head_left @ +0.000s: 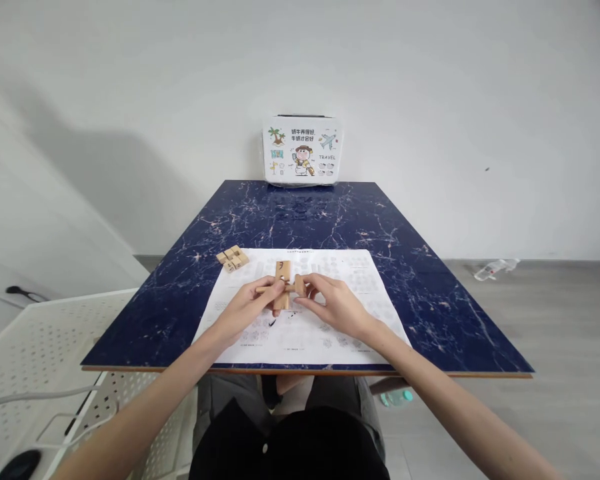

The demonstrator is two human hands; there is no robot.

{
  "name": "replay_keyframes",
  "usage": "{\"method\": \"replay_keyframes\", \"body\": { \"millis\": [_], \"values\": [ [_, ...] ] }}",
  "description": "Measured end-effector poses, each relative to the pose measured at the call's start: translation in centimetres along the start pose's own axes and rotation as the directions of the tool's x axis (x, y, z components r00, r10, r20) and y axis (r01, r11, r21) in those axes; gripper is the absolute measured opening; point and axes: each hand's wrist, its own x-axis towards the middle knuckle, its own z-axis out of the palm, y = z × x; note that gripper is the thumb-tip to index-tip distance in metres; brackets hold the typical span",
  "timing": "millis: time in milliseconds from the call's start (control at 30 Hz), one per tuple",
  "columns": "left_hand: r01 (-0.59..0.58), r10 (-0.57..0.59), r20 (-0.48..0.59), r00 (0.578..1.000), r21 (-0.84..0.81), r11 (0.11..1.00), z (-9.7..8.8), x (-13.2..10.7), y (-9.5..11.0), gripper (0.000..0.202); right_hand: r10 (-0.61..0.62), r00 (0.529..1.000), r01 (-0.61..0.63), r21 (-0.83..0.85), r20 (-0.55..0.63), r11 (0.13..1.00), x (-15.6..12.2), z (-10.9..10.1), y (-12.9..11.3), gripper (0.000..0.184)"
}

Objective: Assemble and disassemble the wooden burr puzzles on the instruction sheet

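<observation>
A wooden puzzle [283, 283] of crossed notched bars stands on a white printed sheet [300, 333] in the middle of the table. My left hand [247, 308] pinches its left side, fingers closed on a horizontal bar. From the right, my right hand [333, 305] grips the end of another bar with thumb and fingers. A small cluster of loose wooden blocks [233, 259] lies at the sheet's far left corner, apart from both hands.
The dark blue marbled table [420, 300] ends near my lap. A white box with cartoon travel prints [301, 149] stands at the far edge against the wall. A white perforated rack [45, 347] sits left; a plastic bottle [495, 268] lies on the floor right.
</observation>
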Motion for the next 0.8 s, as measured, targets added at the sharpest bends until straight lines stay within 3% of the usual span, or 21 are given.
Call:
{"method": "replay_keyframes", "body": {
  "millis": [100,233,300,500,567,667,733,800],
  "values": [
    [-0.01,0.007,-0.123,0.992,-0.03,0.999,-2.0,-0.9,-0.6,0.041,0.025,1.0,-0.024,0.038,-0.017,0.999,0.5,-0.1,0.0,0.018],
    [-0.033,0.014,-0.26,0.965,-0.069,0.997,-3.8,-2.7,-1.4,0.039,0.116,0.986,-0.082,-0.264,0.116,0.961,1.7,0.6,-0.2,0.014],
    [-0.038,0.009,-0.284,0.959,-0.098,0.994,-3.9,-3.7,-1.7,0.04,0.135,0.979,-0.069,-0.371,0.155,0.926,2.4,1.5,-0.5,0.011],
    [-0.046,0.015,-0.352,0.936,-0.08,0.996,-2.2,-5.7,-1.6,0.037,0.133,0.979,-0.051,-0.446,0.155,0.894,3.5,3.5,-1.8,0.011],
    [-0.034,0.015,-0.361,0.932,-0.046,0.998,-1.6,-5.9,-1.2,0.035,0.091,0.984,-0.023,-0.399,0.152,0.917,3.4,3.0,-2.5,0.026],
    [-0.016,0.004,-0.329,0.944,-0.035,0.999,-1.0,-5.9,-0.6,0.034,-0.081,0.982,0.105,-0.138,0.172,0.985,2.9,1.8,-3.7,0.045],
    [-0.001,-0.01,-0.296,0.955,-0.039,0.999,-0.7,-5.9,-0.5,0.036,-0.167,0.972,0.179,-0.062,0.164,0.982,2.6,1.2,-4.3,0.034],
    [0.013,-0.012,-0.269,0.963,0.001,1.0,-0.6,-5.8,-0.4,0.038,-0.215,0.965,0.234,-0.12,0.152,0.965,2.2,0.9,-4.6,0.02]
  ]
}}
